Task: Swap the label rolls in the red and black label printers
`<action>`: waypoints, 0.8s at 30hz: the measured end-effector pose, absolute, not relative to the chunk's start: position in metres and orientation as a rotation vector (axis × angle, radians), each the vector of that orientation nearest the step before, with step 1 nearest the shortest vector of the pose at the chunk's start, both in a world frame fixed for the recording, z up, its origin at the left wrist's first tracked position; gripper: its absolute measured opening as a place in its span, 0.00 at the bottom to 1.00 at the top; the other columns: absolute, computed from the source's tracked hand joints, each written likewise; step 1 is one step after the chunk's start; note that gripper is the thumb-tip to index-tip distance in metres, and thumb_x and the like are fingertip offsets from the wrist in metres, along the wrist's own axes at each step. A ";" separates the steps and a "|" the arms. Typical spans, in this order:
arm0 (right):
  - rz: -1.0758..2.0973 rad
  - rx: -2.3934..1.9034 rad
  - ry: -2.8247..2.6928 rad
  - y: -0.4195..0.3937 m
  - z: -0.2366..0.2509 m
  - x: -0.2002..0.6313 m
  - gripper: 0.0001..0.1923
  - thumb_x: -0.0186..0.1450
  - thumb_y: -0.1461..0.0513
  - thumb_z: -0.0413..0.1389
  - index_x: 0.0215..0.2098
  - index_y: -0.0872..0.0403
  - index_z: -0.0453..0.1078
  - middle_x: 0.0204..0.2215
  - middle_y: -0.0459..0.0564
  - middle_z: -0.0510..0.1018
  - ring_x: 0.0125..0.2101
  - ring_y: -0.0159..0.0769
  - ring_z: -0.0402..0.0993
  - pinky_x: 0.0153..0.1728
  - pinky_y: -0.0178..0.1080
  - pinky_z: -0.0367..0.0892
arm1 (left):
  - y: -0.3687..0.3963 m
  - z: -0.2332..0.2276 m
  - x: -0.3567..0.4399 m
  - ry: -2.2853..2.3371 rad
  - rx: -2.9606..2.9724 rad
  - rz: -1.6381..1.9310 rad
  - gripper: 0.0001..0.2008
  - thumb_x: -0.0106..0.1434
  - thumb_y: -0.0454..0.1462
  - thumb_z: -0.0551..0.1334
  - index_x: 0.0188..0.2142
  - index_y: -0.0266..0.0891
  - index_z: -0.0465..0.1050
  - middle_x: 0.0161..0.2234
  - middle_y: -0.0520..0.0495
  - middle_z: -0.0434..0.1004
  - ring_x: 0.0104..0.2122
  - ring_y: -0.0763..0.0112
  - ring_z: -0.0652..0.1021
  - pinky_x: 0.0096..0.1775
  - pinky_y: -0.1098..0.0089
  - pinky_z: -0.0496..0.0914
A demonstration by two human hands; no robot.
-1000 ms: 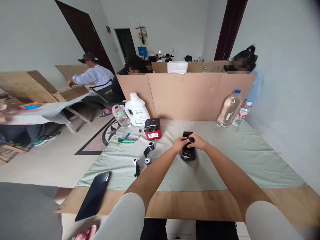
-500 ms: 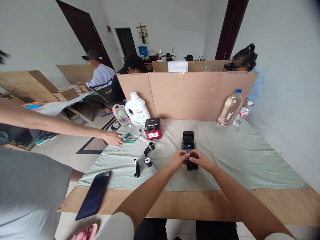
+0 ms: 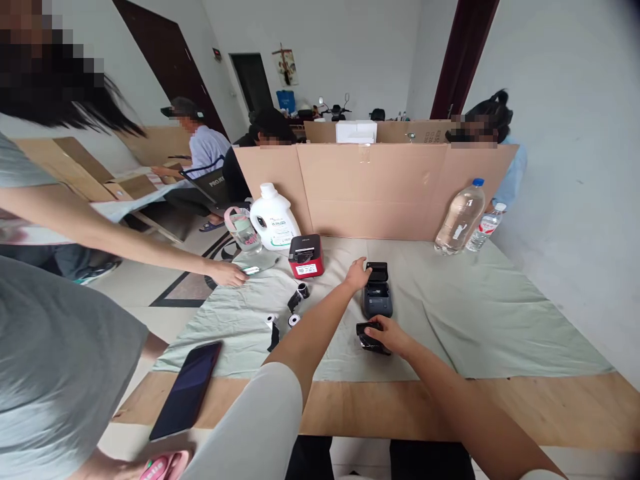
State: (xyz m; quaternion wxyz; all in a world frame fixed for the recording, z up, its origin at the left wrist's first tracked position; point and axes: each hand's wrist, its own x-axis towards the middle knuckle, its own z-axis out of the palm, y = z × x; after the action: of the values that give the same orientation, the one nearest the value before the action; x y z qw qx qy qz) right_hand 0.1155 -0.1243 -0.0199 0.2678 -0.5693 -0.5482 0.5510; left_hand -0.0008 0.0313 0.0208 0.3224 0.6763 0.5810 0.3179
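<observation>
Fingers of the left hand [image 3: 358, 275] are, in the head view, at the left edge of the raised lid [image 3: 379, 271] of a small black device [image 3: 377, 305], which stands open near the middle of the worktop [image 3: 375, 408]; whether they grip the lid I cannot tell. Right hand [image 3: 393, 335] grasps a black piece [image 3: 368, 339], partly hidden by the fingers, on the near side of the device and apart from it. To the left lie three loose rolls, one far [image 3: 302, 291], one near and left [image 3: 273, 333], one partly behind the left forearm [image 3: 294, 321]. Beyond them sits a red and black box [image 3: 306, 257], with a white jug [image 3: 275, 220] and a clear cup [image 3: 243, 231] at the far left. A large bottle [image 3: 460, 220] and a smaller bottle [image 3: 486, 230] stand side by side at the far right, before a cardboard panel [image 3: 373, 193]. A dark tablet [image 3: 186, 390] lies at the near left corner, and another person's arm [image 3: 150, 251] extends over the left edge.
</observation>
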 end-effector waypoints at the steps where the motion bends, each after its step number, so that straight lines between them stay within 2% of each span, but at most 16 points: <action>1: 1.500 -1.542 -1.466 -0.125 -0.019 0.116 0.14 0.57 0.55 0.59 0.37 0.54 0.66 0.26 0.44 0.72 0.24 0.28 0.65 0.24 0.32 0.59 | 0.035 0.018 0.001 1.476 1.750 0.825 0.27 0.60 0.34 0.59 0.59 0.31 0.60 0.57 0.34 0.64 0.53 0.62 0.71 0.54 0.65 0.62; 5: 1.605 -1.518 -1.397 -0.132 -0.012 0.114 0.16 0.57 0.53 0.59 0.38 0.53 0.65 0.25 0.42 0.69 0.20 0.25 0.61 0.19 0.30 0.55 | 0.035 0.008 -0.001 1.323 1.734 0.846 0.26 0.59 0.31 0.58 0.58 0.34 0.63 0.53 0.40 0.70 0.47 0.66 0.74 0.52 0.66 0.66; 9: 1.778 -1.502 -1.447 -0.139 -0.007 0.089 0.16 0.61 0.51 0.54 0.38 0.54 0.66 0.25 0.44 0.71 0.21 0.28 0.64 0.19 0.31 0.57 | 0.023 0.012 -0.004 1.320 1.973 0.805 0.20 0.56 0.29 0.60 0.49 0.37 0.72 0.48 0.43 0.72 0.46 0.66 0.73 0.54 0.67 0.65; 11: 1.637 -1.564 -1.658 -0.139 -0.004 0.069 0.14 0.60 0.53 0.56 0.38 0.54 0.67 0.27 0.47 0.74 0.24 0.31 0.68 0.22 0.33 0.59 | 0.018 0.016 -0.005 1.307 2.102 0.749 0.18 0.55 0.28 0.60 0.45 0.38 0.75 0.47 0.43 0.72 0.47 0.65 0.73 0.55 0.66 0.64; 14: 1.028 -1.580 -2.124 -0.132 0.005 0.035 0.10 0.57 0.59 0.58 0.37 0.53 0.69 0.33 0.50 0.77 0.32 0.37 0.72 0.30 0.36 0.61 | 0.016 0.023 -0.009 1.250 2.224 0.643 0.15 0.53 0.29 0.62 0.41 0.40 0.77 0.46 0.44 0.73 0.47 0.62 0.73 0.53 0.65 0.65; 16: 0.768 -1.535 -2.303 -0.123 0.012 0.014 0.06 0.58 0.61 0.56 0.34 0.53 0.70 0.35 0.52 0.77 0.36 0.41 0.73 0.33 0.37 0.61 | 0.018 0.030 -0.015 1.178 2.263 0.574 0.15 0.50 0.28 0.64 0.38 0.41 0.78 0.43 0.45 0.74 0.44 0.62 0.74 0.51 0.65 0.66; 19: 0.749 -1.473 -2.384 -0.111 0.019 -0.013 0.06 0.59 0.60 0.56 0.34 0.52 0.71 0.37 0.52 0.78 0.38 0.42 0.73 0.33 0.37 0.61 | 0.025 0.046 -0.028 1.107 2.252 0.546 0.15 0.46 0.28 0.66 0.35 0.41 0.78 0.39 0.47 0.77 0.38 0.65 0.76 0.45 0.68 0.69; 24: 0.780 -1.455 -2.543 -0.120 0.009 -0.036 0.17 0.57 0.56 0.58 0.43 0.53 0.68 0.40 0.53 0.78 0.40 0.44 0.73 0.35 0.38 0.61 | 0.032 0.087 -0.078 1.111 2.171 0.605 0.14 0.51 0.32 0.65 0.39 0.37 0.77 0.35 0.47 0.78 0.31 0.69 0.76 0.38 0.71 0.70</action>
State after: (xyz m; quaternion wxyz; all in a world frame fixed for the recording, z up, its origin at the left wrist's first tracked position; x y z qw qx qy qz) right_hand -0.0360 -0.1196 0.0093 0.0547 -0.4792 -0.8375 0.2567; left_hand -0.0775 0.0324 0.0867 0.3092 0.8218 0.4203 0.2289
